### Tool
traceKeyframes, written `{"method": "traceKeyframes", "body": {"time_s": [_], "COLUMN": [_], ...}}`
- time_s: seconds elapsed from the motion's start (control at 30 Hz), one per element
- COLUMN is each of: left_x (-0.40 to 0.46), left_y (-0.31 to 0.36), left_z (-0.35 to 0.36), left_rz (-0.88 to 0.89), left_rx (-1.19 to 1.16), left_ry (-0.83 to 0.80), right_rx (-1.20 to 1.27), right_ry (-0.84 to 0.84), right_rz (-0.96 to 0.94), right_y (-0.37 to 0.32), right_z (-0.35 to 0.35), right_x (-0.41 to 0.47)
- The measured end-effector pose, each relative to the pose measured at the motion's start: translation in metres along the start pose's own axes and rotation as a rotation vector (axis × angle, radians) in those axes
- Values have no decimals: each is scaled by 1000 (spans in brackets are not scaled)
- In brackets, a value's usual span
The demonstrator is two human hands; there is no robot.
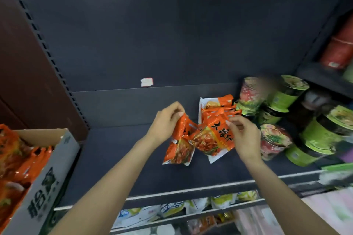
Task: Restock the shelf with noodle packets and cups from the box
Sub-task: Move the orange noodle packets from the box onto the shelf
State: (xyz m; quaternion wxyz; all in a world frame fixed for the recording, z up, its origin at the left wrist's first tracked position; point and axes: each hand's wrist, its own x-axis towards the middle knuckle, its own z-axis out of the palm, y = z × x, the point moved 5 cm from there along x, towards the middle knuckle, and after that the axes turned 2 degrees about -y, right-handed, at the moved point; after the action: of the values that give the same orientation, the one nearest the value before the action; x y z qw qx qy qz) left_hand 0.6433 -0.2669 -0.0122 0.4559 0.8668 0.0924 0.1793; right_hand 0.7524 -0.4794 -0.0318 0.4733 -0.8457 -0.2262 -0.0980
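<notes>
Nearest, at the lower left, the open cardboard box (pixel 47 173) sits tilted against the shelf edge, its flaps up and its inside packed with orange noodle packets (pixel 21 158) standing in rows; it probably sits there so each handful is a short reach from the shelf. Below the front rail, a lower shelf (pixel 172 213) carries pale yellow and white bags, too blurred to name. Both forearms reach up and over the rail onto the dark shelf (pixel 118 158), whose left half is bare. The left hand (pixel 164 122) has its fingers pinched together on the top seal of one orange packet (pixel 179 147), which hangs with its lower edge resting on the shelf. The right hand (pixel 242 135) pinches the top edge of a second orange packet (pixel 214 137) just beside it, thumb and forefinger closed on the foil while the other fingers curl loosely. Holding each by its top seam looks like a way to stand them upright, face out, and to square them against the ones behind. Just behind these two, more orange packets (pixel 217 105) stand touching the cups, so the row appears to be growing leftward from there. Further right and back, green-lidded noodle cups (pixel 286 91) and red-printed cups (pixel 273 139) are stacked in tiers against the shelf's right end. Much of the box is still full, so the restocking seems to have a good way to go.
</notes>
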Motion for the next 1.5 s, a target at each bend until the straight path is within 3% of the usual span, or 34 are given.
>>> {"method": "traceKeyframes", "body": {"time_s": [0.23,0.43,0.6,0.83,1.03,1.4,1.5], "left_x": [54,105,142,122,84,82,90], "left_y": [8,15,23,5,-27,-15,-10], "left_z": [75,121,145,147,136,166,173], "left_rz": [40,116,118,-78,-105,40,63], "left_rx": [29,136,166,98,450,614,683], "left_ry": [-250,-344,-343,-300,-243,-261,-260], "right_rx": [-43,-93,-118,-134,-112,-30,-153], "right_ry": [-14,-21,-53,-112,-157,-344,-420], "right_rz": [85,95,110,85,161,92,8], "right_y": [56,79,97,103,120,128,127], "right_z": [-28,-37,-26,1,17,19,19], "right_x": [18,35,49,63,63,54,54]}}
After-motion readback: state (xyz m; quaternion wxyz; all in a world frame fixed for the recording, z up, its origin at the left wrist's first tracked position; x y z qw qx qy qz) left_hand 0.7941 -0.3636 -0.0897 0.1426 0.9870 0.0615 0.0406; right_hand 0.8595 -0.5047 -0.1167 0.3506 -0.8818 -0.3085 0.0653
